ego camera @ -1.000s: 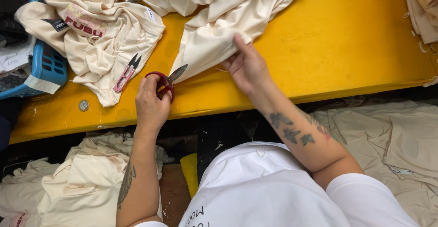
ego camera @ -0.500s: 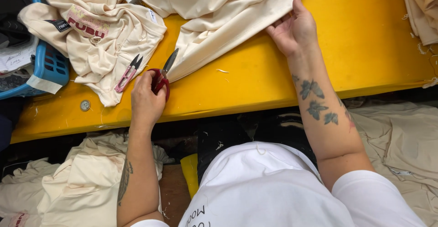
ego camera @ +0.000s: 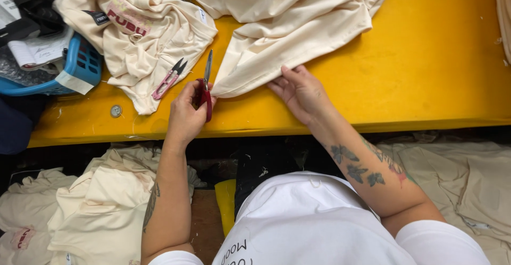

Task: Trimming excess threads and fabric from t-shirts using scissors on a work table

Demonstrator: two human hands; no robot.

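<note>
Cream cotton garment [ego camera: 298,25] spread on yellow tabletop [ego camera: 426,84], hem corner at near edge | right hand [ego camera: 301,92] fingers flat, pinning hem | left hand [ego camera: 186,113] fingers closed round red-handled thread snips [ego camera: 206,84], blades up beside corner | trimming seemingly midway; pink spare snips [ego camera: 167,79] idle on folded cream shirt [ego camera: 143,36].

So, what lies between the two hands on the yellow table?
In the head view, the pointed corner of the cream garment lies between the left hand, which holds red snips, and the right hand, which presses on its edge.
</note>
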